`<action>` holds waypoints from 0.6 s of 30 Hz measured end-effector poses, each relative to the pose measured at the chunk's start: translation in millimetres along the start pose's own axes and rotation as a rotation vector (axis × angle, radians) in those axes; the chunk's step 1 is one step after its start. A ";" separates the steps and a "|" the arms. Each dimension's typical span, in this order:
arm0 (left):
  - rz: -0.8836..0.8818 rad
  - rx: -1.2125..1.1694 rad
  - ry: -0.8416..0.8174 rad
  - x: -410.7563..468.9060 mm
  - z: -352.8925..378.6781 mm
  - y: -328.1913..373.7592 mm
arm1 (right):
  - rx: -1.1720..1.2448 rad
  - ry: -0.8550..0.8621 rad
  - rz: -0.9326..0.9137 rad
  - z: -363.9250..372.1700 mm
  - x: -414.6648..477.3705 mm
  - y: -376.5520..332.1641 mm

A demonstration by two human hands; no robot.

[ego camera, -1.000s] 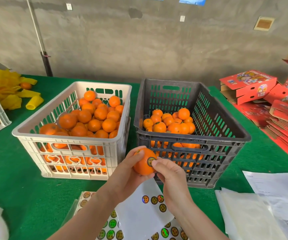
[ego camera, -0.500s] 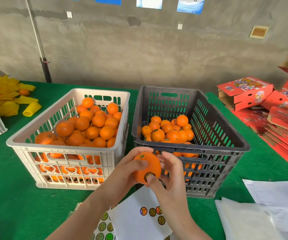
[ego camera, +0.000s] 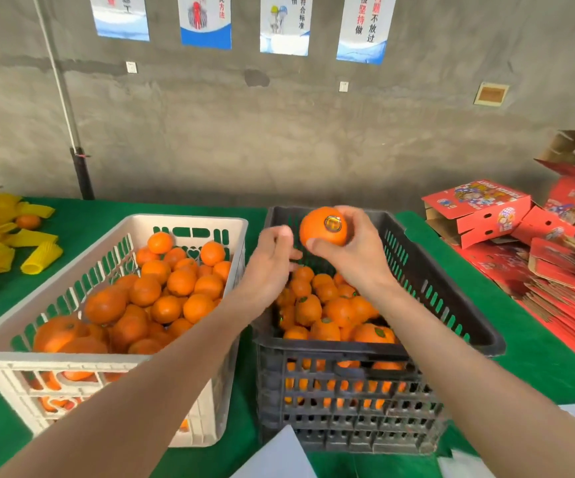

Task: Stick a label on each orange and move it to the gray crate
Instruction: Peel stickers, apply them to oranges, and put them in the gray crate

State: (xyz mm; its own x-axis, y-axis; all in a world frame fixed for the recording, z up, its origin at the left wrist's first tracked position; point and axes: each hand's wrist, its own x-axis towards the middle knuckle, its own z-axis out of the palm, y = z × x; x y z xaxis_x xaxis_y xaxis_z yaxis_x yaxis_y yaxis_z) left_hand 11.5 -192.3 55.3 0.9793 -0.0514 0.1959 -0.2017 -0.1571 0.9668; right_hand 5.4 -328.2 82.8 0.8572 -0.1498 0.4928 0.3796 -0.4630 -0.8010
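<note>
My right hand (ego camera: pixel 355 250) grips a labelled orange (ego camera: pixel 320 226) above the far part of the gray crate (ego camera: pixel 451 326); the round sticker (ego camera: pixel 333 223) faces me. My left hand (ego camera: pixel 272 267) hovers just left of it over the gap between the crates, fingers loosely curled and holding nothing. The gray crate holds several oranges (ego camera: pixel 330 312). The white crate (ego camera: pixel 72 346) on the left is filled with many oranges (ego camera: pixel 161 291).
White sheets (ego camera: pixel 279 457) lie at the near edge of the green table (ego camera: pixel 534 367). Red cartons (ego camera: pixel 479 208) pile up at the right. Yellow foam nets (ego camera: pixel 34 257) and one loose orange (ego camera: pixel 27 221) lie at the far left. A gray wall stands behind.
Both hands rose from in front of the crates to above them. The orange passed from my left hand to my right hand, and my left hand let go.
</note>
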 end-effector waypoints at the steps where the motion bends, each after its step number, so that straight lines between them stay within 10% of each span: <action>1: 0.066 0.234 -0.012 7.1 0.6 -10.4 | -0.039 0.014 0.080 1.8 23.6 11.5; 5: 0.135 1.144 -0.307 19.1 1.0 -54.8 | -0.356 -0.145 0.388 9.6 95.7 85.2; 18: 0.137 1.155 -0.300 21.1 -0.2 -60.8 | -0.921 -0.617 0.520 36.9 111.0 225.9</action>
State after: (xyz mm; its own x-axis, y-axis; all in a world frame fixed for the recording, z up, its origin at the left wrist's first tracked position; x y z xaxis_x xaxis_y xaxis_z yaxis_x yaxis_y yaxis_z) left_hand 44.5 -183.7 0.7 0.9360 -0.3400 0.0914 -0.3516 -0.9161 0.1926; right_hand 199.1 -417.2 -56.0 0.9496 -0.1774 -0.2586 -0.2304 -0.9541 -0.1914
